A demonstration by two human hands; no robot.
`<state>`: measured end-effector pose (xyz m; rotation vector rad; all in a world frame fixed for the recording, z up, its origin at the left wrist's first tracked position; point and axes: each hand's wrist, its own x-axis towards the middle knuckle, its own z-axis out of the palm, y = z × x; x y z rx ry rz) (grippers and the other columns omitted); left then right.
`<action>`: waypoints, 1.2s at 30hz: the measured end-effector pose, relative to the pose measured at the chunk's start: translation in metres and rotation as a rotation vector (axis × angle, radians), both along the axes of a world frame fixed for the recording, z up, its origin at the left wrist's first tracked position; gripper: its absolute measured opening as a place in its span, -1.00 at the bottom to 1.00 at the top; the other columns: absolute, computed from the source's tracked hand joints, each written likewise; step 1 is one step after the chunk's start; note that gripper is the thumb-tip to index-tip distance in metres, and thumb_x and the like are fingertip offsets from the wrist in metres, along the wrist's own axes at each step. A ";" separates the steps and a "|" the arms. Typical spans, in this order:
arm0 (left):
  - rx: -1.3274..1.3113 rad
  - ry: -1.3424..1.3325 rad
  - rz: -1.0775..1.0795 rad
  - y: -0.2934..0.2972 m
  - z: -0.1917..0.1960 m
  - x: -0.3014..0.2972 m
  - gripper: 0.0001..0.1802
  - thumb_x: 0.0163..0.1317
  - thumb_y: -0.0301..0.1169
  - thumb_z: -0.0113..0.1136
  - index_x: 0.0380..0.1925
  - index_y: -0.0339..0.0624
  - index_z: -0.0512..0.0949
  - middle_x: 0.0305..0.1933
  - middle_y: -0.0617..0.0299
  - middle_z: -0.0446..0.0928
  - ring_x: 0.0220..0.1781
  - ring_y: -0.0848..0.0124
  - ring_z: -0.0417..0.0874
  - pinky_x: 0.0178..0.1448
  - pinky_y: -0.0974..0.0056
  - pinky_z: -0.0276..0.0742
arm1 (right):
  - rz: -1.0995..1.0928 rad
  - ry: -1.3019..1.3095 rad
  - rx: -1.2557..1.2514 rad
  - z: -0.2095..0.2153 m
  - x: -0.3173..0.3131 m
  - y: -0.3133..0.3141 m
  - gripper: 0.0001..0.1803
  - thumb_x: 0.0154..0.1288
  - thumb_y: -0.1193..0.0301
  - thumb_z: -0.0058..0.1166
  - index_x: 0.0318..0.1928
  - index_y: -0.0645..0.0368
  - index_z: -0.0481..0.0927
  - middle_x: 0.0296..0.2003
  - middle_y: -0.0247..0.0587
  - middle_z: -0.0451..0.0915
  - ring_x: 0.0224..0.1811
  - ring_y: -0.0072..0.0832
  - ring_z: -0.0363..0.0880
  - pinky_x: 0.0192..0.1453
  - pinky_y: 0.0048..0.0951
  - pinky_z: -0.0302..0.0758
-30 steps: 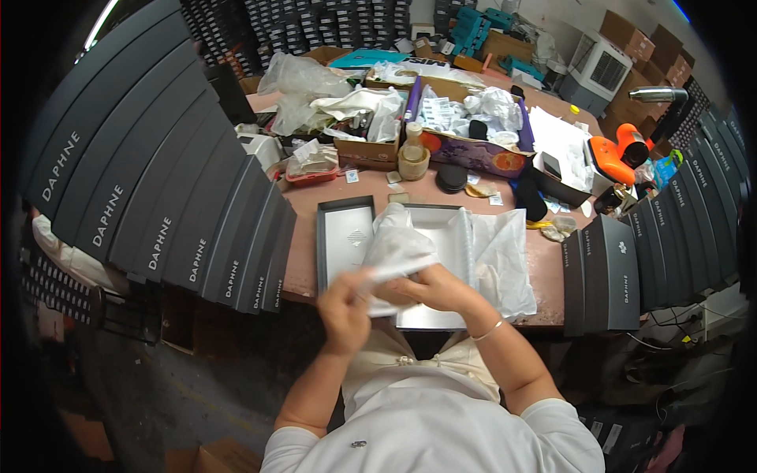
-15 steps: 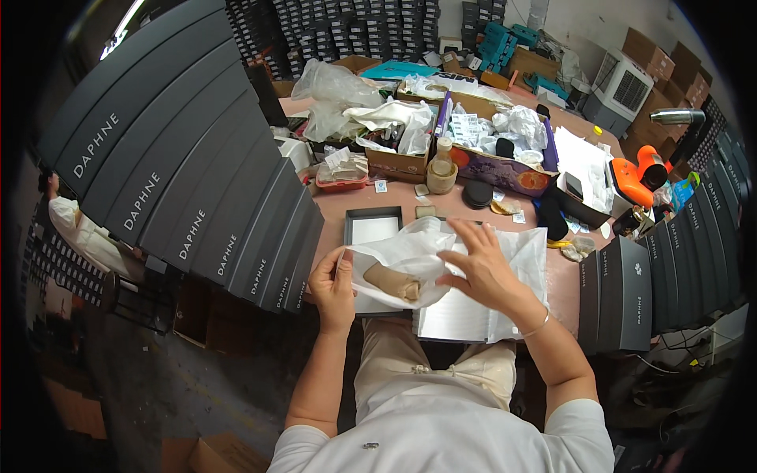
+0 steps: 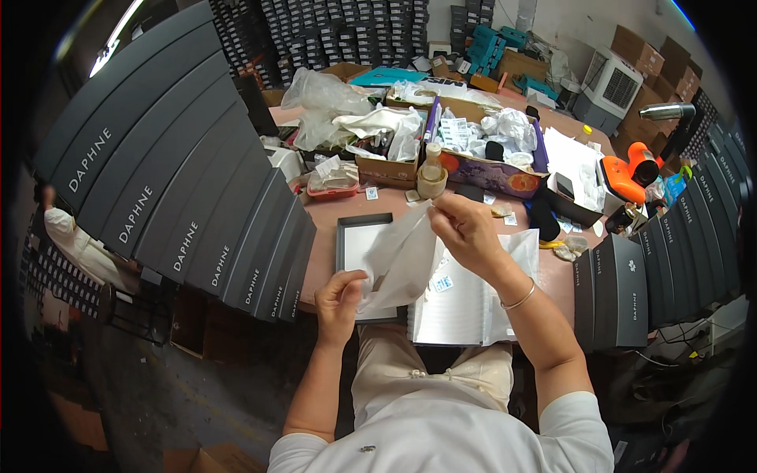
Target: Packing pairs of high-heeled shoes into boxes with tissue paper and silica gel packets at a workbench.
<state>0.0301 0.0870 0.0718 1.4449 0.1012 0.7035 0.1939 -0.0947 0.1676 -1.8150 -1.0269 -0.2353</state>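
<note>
A thin white translucent bag (image 3: pixel 404 264) hangs between my two hands over the front of the table. My left hand (image 3: pixel 339 303) pinches its lower left side. At its upper right corner, my right hand (image 3: pixel 471 236) is closed on the edge, lifting it. Only a sliver of something beige shows through near the left fingers. Behind the bag and to its left is a dark grey tray-like box part (image 3: pixel 341 244) with a white inside. An open shoe box (image 3: pixel 445 325) lined with white paper stands at the table's front edge, below my right hand; a small printed label (image 3: pixel 441 282) shows above it.
Tall stacks of dark shoe boxes (image 3: pixel 169 169) rise at the left, with more (image 3: pixel 615 292) at the right. Cartons of crumpled paper (image 3: pixel 505 175), a glue jar (image 3: pixel 431 181), a red tray (image 3: pixel 333 191) and an orange tool (image 3: pixel 624 180) stand farther back.
My right hand has gone from spread fingers to a closed grip on the bag's edge. The bag's mouth has turned, and the beige item seen inside is now nearly hidden.
</note>
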 end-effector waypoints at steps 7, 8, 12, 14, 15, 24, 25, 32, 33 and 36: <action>-1.445 0.117 -1.021 -0.052 -0.033 -0.048 -0.16 0.32 0.23 -0.15 0.34 -0.22 0.19 0.38 -0.01 0.21 0.40 0.09 0.25 0.42 0.03 0.22 | 0.442 0.087 0.071 -0.008 -0.080 0.001 -0.81 0.07 0.60 0.14 -0.24 0.27 0.54 -0.49 -0.15 0.53 -0.46 -0.28 0.59 -0.39 -0.40 0.48; -0.650 0.254 -0.680 -0.064 -0.028 -0.056 -0.22 0.32 0.16 -0.08 0.34 -0.18 0.21 0.38 0.03 0.22 0.41 0.10 0.24 0.42 0.05 0.20 | 0.546 0.054 0.033 -0.018 -0.090 -0.005 -0.80 0.07 0.61 0.14 -0.23 0.27 0.55 -0.49 -0.14 0.52 -0.47 -0.31 0.59 -0.41 -0.39 0.48; -1.013 0.444 0.030 -0.056 -0.046 -0.045 -0.29 0.08 -0.36 0.26 0.27 -0.15 0.28 0.20 0.13 0.36 0.28 0.25 0.37 0.37 0.13 0.28 | 0.445 0.506 0.046 -0.057 -0.089 -0.064 -0.85 0.18 0.54 0.11 -0.23 0.32 0.58 -0.45 -0.16 0.59 -0.48 -0.47 0.56 -0.35 -0.46 0.48; -0.533 0.132 0.123 -0.049 -0.022 -0.027 -0.07 0.03 -0.42 0.31 0.39 -0.16 0.04 0.28 0.04 0.25 0.31 0.17 0.33 0.32 0.10 0.34 | 0.280 0.905 0.005 -0.087 -0.079 -0.089 -0.77 0.30 0.43 0.07 -0.14 0.35 0.58 -0.35 -0.20 0.63 -0.36 -0.49 0.61 -0.20 -0.43 0.56; -0.292 0.111 0.207 -0.052 -0.019 -0.017 -0.03 0.02 -0.42 0.32 0.40 -0.16 -0.01 0.29 0.03 0.23 0.30 0.17 0.33 0.32 0.10 0.34 | 0.261 1.049 0.110 -0.096 -0.080 -0.087 -0.69 0.34 0.35 0.08 -0.05 0.36 0.54 -0.29 -0.18 0.63 -0.28 -0.43 0.63 -0.12 -0.40 0.59; 0.213 0.175 -0.259 -0.134 -0.072 -0.031 0.00 -0.01 -0.53 0.44 0.39 -0.28 0.04 0.05 -0.05 0.48 0.04 0.21 0.57 0.14 0.19 0.47 | -0.030 1.379 0.677 -0.113 -0.048 -0.095 -0.45 0.38 0.05 -0.05 0.10 0.29 0.43 -0.09 -0.09 0.61 -0.07 -0.31 0.63 0.08 -0.28 0.53; 0.013 0.450 -0.318 -0.125 -0.084 -0.047 -0.25 0.13 -0.32 0.38 0.28 -0.30 0.27 -0.02 0.04 0.51 -0.07 0.27 0.59 0.09 0.21 0.50 | -0.073 1.360 0.588 -0.118 -0.045 -0.094 -0.48 0.37 0.07 -0.04 0.06 0.29 0.48 -0.13 -0.09 0.63 -0.12 -0.33 0.64 0.02 -0.29 0.55; -1.025 0.913 -0.386 -0.091 -0.144 -0.062 -0.31 0.12 0.37 0.04 -0.41 -0.11 0.45 -0.36 0.20 0.47 -0.32 0.34 0.49 -0.20 0.23 0.45 | -0.118 0.610 -0.863 -0.217 -0.045 -0.037 -0.31 0.04 0.05 0.15 -0.07 0.50 0.50 -0.24 0.30 0.60 -0.14 0.13 0.60 0.00 -0.09 0.52; -1.072 0.944 -0.392 -0.091 -0.144 -0.062 -0.31 0.10 0.39 0.04 -0.45 -0.09 0.43 -0.38 0.20 0.46 -0.33 0.34 0.48 -0.22 0.24 0.43 | -0.110 0.594 -0.865 -0.214 -0.044 -0.041 -0.30 0.04 0.04 0.14 -0.06 0.50 0.48 -0.24 0.30 0.60 -0.14 0.11 0.60 0.00 -0.09 0.52; -1.049 0.968 -0.230 -0.095 -0.155 -0.029 -0.43 0.17 0.26 0.10 -0.43 -0.06 0.48 -0.44 0.27 0.48 -0.39 0.41 0.48 -0.32 0.28 0.42 | -0.101 0.569 -0.864 -0.213 -0.046 -0.056 -0.28 0.03 0.02 0.12 -0.04 0.50 0.45 -0.22 0.30 0.60 -0.12 0.09 0.60 0.00 -0.09 0.51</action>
